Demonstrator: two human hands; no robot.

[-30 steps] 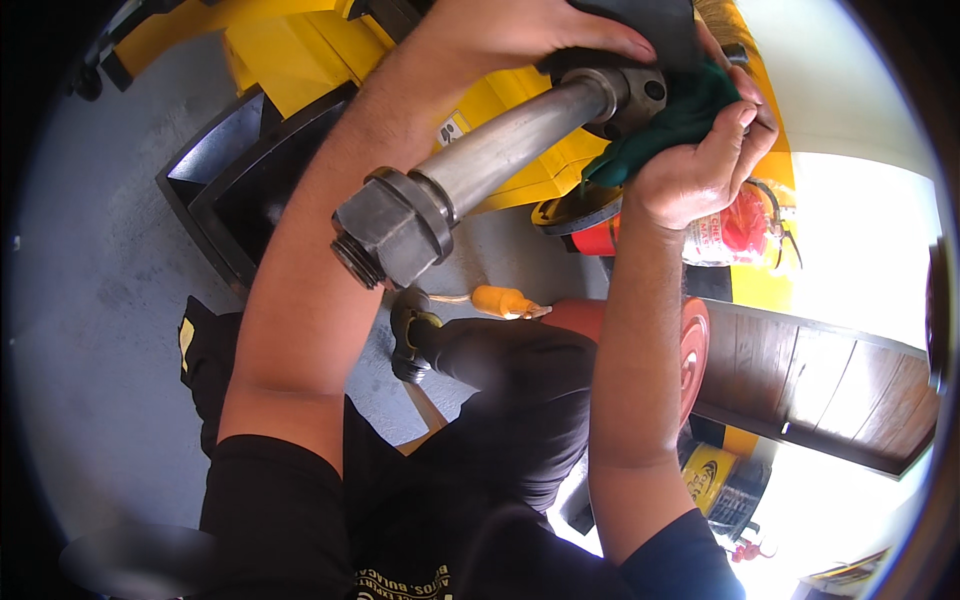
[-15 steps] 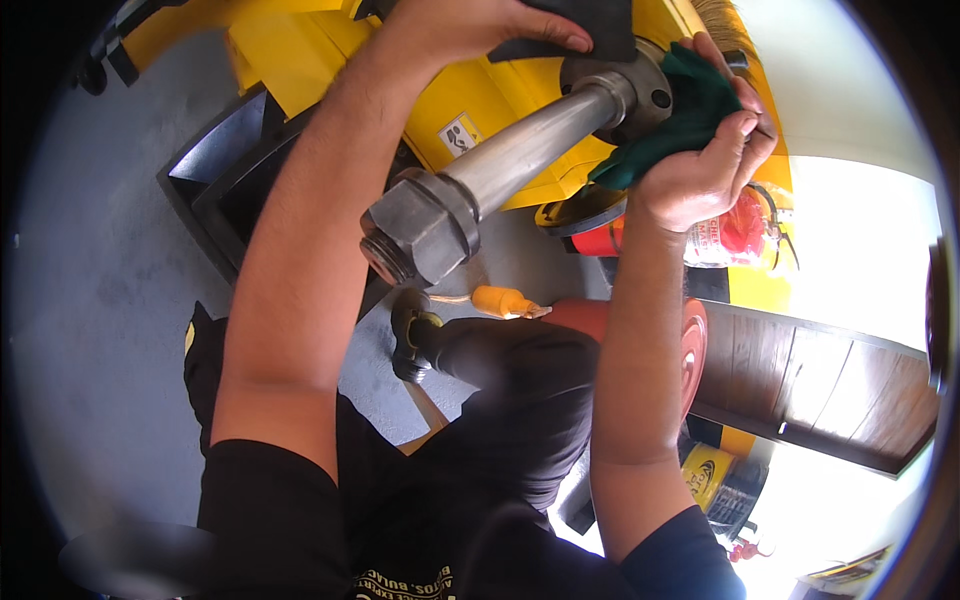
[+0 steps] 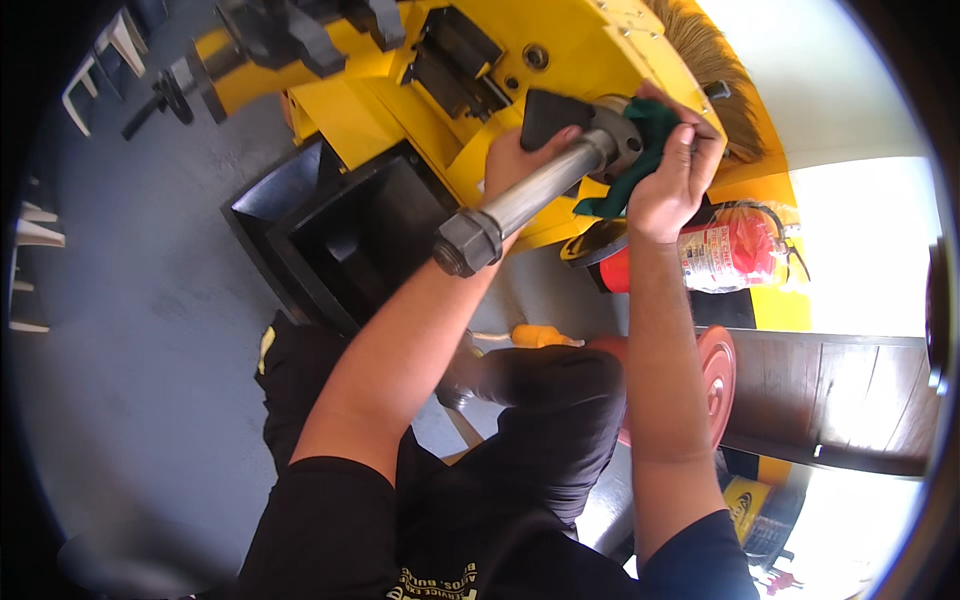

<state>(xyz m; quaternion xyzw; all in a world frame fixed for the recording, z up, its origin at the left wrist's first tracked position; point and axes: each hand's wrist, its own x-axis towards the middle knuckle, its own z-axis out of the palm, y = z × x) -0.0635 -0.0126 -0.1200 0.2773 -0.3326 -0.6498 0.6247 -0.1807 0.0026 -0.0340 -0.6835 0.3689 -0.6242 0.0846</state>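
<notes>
A steel shaft point(image 3: 545, 185) sticks out toward me from a round flange with holes point(image 3: 624, 142) on a yellow machine point(image 3: 480, 30). A large dark hex nut point(image 3: 468, 242) sits on the shaft's near end. My right hand point(image 3: 668, 195) presses a dark green cloth point(image 3: 652, 140) against the flange's right side, its fingers partly behind the cloth. My left hand point(image 3: 508, 160) is behind and left of the shaft, thumb against a dark flat sheet point(image 3: 552, 115) beside the flange. The shaft and wrist hide some of its fingers.
Black open trays point(image 3: 350, 230) stand below the machine on the left. A red fire extinguisher point(image 3: 730, 250) is to the right, near a straw broom point(image 3: 705, 70). An orange-yellow tool point(image 3: 540, 336) lies on the floor by a red round-lidded container point(image 3: 715, 385). White chairs point(image 3: 110, 50) stand far left.
My view has drawn back, showing more of the machine. My left hand has come down from above the shaft to its left side with the dark sheet. My right hand keeps the cloth at the flange.
</notes>
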